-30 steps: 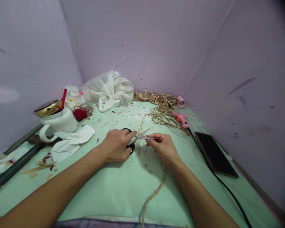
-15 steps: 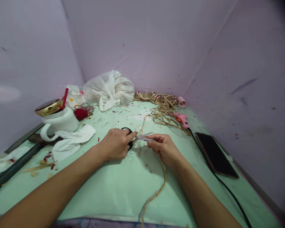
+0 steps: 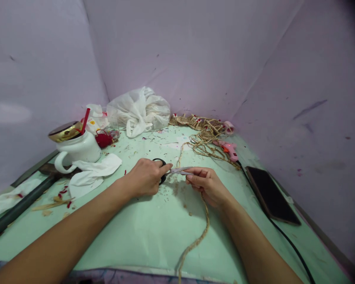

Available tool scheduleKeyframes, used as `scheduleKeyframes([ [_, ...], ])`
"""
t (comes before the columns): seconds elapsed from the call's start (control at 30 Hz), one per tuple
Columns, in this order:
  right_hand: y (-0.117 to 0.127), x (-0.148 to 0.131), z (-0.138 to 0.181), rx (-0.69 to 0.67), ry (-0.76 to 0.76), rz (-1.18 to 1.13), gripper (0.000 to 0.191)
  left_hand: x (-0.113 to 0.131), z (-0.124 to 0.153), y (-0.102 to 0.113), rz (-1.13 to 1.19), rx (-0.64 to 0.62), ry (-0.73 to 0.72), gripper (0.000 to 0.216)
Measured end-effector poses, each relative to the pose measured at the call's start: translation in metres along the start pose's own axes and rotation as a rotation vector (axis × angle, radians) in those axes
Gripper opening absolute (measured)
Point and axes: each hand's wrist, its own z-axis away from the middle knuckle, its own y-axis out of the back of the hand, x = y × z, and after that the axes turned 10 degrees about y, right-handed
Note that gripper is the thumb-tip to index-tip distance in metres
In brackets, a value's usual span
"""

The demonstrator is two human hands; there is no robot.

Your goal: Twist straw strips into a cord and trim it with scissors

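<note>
My left hand (image 3: 144,177) is closed through the black handles of a pair of scissors (image 3: 173,171), whose blades lie closed and point right. Just to the right, my right hand (image 3: 207,183) pinches a braided jute rope (image 3: 202,232) right at the blades. That rope runs from my right hand down to the near table edge. A thinner strand of it leads away from the blades to a tangled jute pile (image 3: 202,136) at the back.
On the green table top (image 3: 154,232) stand a white mug with a gold lid (image 3: 73,146), white cloth (image 3: 90,175), a white plastic bag (image 3: 140,110), a pink glue gun (image 3: 229,150), a dark phone (image 3: 270,193) with a black cable, and a dark bar (image 3: 20,205) at left.
The scissor blades have gone from open around the rope to closed. Both hands stayed roughly in place.
</note>
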Motion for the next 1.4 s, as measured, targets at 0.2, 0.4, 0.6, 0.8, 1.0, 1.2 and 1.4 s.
scheduleKeyframes([
  [0.2, 0.0, 0.002, -0.001, 0.008, 0.009, -0.048, 0.006, -0.002, -0.001, -0.005, 0.056, -0.016, 0.027, 0.052],
  [0.4, 0.001, 0.003, -0.003, 0.064, -0.053, -0.116, 0.015, -0.001, -0.002, 0.0, 0.391, 0.092, 0.255, 0.039],
  [0.6, 0.0, 0.003, -0.003, 0.058, -0.102, -0.173, 0.021, 0.007, -0.012, 0.002, 1.112, 0.074, 0.646, 0.027],
  [0.8, -0.004, 0.0, 0.0, 0.023, -0.093, -0.186, 0.019, 0.02, -0.014, 0.002, 1.751, -0.145, 0.892, 0.036],
  [1.0, -0.009, 0.001, 0.004, -0.089, -0.097, -0.182, 0.017, 0.024, -0.019, -0.002, 2.149, -0.124, 0.826, 0.03],
  [1.2, -0.009, 0.008, 0.004, -0.122, -0.114, -0.181, 0.024, 0.017, -0.022, 0.001, 2.086, 0.156, 0.839, 0.042],
  [1.4, -0.012, 0.01, 0.006, -0.185, -0.082, -0.137, 0.019, 0.022, -0.023, 0.003, 1.781, 0.407, 0.87, 0.043],
])
